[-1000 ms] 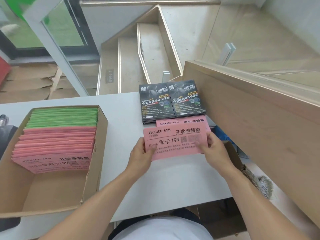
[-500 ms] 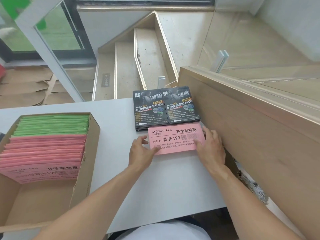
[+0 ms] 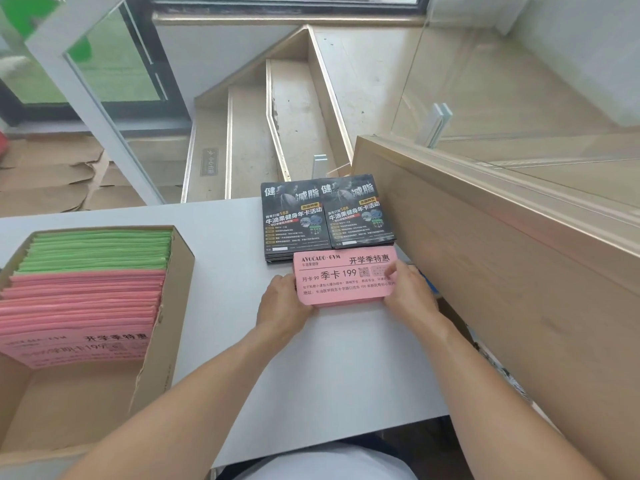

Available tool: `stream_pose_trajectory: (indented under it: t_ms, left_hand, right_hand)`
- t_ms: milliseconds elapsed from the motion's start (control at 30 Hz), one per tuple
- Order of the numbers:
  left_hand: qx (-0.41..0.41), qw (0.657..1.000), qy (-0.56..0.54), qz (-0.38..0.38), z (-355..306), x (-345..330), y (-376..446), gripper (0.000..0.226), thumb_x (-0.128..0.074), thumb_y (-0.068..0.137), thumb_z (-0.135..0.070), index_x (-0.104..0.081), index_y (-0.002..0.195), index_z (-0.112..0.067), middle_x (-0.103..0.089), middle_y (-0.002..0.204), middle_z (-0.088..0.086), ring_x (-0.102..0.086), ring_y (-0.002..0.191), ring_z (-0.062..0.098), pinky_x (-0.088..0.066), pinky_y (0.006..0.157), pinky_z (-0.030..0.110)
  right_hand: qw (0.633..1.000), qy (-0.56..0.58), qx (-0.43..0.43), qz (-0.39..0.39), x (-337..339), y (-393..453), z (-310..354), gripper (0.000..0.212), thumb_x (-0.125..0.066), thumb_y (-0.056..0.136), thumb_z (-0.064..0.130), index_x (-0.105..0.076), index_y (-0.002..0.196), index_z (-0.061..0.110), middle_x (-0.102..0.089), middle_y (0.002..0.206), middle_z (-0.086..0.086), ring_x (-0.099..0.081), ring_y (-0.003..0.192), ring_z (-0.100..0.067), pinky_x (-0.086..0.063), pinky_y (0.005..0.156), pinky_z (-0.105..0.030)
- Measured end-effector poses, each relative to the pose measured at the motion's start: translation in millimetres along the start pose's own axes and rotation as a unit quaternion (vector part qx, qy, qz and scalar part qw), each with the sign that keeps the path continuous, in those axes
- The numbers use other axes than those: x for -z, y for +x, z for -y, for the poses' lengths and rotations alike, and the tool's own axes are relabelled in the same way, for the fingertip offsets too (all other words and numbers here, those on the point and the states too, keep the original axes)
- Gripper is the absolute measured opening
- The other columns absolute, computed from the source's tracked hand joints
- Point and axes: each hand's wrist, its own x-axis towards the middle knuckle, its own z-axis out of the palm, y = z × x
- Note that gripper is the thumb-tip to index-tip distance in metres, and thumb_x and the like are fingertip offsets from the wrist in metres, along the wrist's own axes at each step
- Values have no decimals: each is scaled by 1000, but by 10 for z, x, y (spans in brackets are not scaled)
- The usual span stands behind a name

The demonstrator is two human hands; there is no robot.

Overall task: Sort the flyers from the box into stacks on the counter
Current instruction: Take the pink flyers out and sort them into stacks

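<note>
You're getting bright, even daylight here, pouring in from the window (image 3: 114, 64) at the upper left. Shadows are staying soft and faint on the white counter (image 3: 329, 358). The glass panel (image 3: 519, 81) on your right is throwing pale reflections. The wide lens is bending straight lines near the edges, and your forearms are blurring slightly at the bottom.

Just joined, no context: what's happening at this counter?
A person is sorting flyers. Both hands, left hand and right hand, hold a pink flyer stack on the white counter, just in front of two black flyer stacks. The cardboard box on the left still holds pink and green flyers.
</note>
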Motion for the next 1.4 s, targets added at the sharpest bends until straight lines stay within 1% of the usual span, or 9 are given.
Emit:
stream_pose_trajectory:
  t_ms: [400,533,633,733,900,1067,1167,1267,1400]
  left_hand:
    - [-5,1000,11,-10,-25,-32,-41,31,-73,77,-29,-66,106,-24,-57,104,2,-63,85,25,-55,71,35]
    - [21,1000,7,16,-3,-22,-126,73,-82,80,-28,-42,140,-14,-43,125,2,-57,108,24,-48,84,32]
    - [13,998,-59,18,17,52,-346,105,-80,84,-32,-11,161,-16,-28,153,-4,-50,128,18,-48,102,35]
    - [-66,987,-140,-51,45,257,-669,84,-77,88,-27,-30,157,-22,-37,145,-13,-53,124,7,-49,102,31]
    - [-158,934,-228,-227,324,902,-1175,41,-76,88,-11,-65,125,-23,-61,119,-16,-65,107,7,-54,87,22]
    - [-95,927,-144,-333,1050,1546,-1427,25,-75,89,-11,-72,112,-23,-66,113,-16,-60,112,3,-45,98,18]
    - [-33,928,-37,-370,1602,1900,-1479,22,-74,89,-15,-73,110,-23,-66,119,-13,-55,118,6,-41,109,33]
    - [-17,938,79,-336,2073,2204,-1447,37,-75,88,-19,-70,124,-20,-65,131,-7,-52,128,17,-38,114,40]
    - [-68,957,159,-233,2413,2352,-1347,64,-76,88,-26,-52,147,-21,-48,153,-4,-33,149,16,-26,123,42]
  right_hand:
    - [998,-58,-6,22,87,72,83,44,-60,83,1,-53,120,23,-52,127,-5,-55,115,-29,-48,92,-37]
    - [996,-84,8,38,166,-19,152,53,-68,81,5,-52,129,21,-48,133,-6,-51,121,-28,-48,95,-39]
    - [993,-94,56,-35,234,-183,348,55,-72,82,8,-52,131,24,-45,136,-2,-46,125,-24,-41,100,-37]
    - [987,-19,129,-99,245,-372,748,44,-74,87,14,-59,126,24,-53,129,1,-52,119,-22,-43,99,-38]
    - [958,101,261,-65,-121,-723,1596,23,-70,92,20,-67,113,27,-57,111,16,-60,107,-14,-48,92,-35]
    - [891,78,445,-39,-660,-1189,2306,16,-70,92,22,-75,105,28,-71,100,10,-63,94,-17,-47,88,-34]
    - [861,21,505,-46,-910,-1375,2630,22,-65,91,19,-76,108,29,-71,93,8,-61,90,-20,-48,83,-37]
    - [867,-74,492,-21,-1070,-1470,2889,40,-45,94,22,-69,125,29,-68,103,6,-56,101,-22,-42,93,-37]
    - [888,-124,443,-22,-1180,-1503,3064,36,-51,96,23,-64,130,26,-63,110,3,-53,107,-24,-38,95,-36]
